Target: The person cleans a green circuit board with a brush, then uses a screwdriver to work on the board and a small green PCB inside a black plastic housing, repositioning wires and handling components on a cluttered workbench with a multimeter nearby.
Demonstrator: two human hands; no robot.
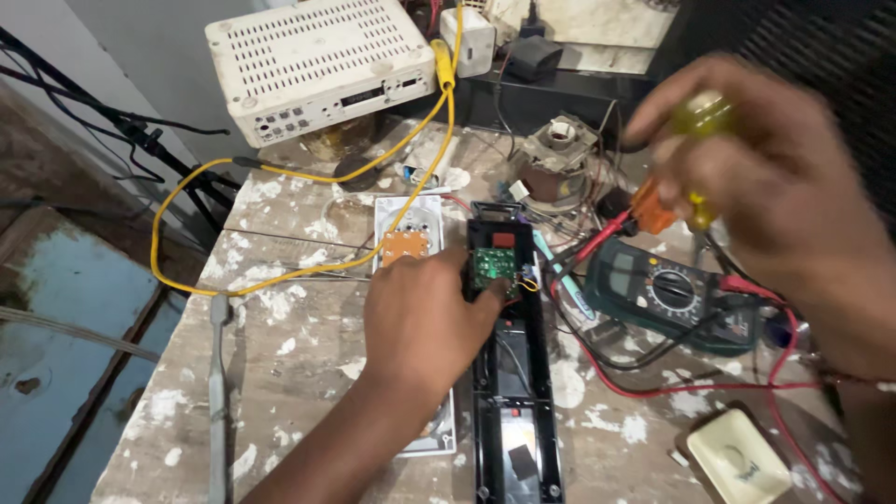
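1. A white vented plastic box (317, 61) sits at the far edge of my paint-spattered bench (308, 373), tilted towards me.
2. A yellow cable (308, 173) loops from that box across the bench.
3. A dark green multimeter with a round dial (667, 294) lies to the right, its red and black leads (709, 387) trailing around it.
4. A white switch plate carrying a small orange board (406, 238) lies flat near the middle.
5. A grey metal file (218, 392) lies along the left edge.
6. A cream square plastic piece (737, 457) rests at the near right corner.
7. A small motor with copper windings (560, 154) stands behind the meter.
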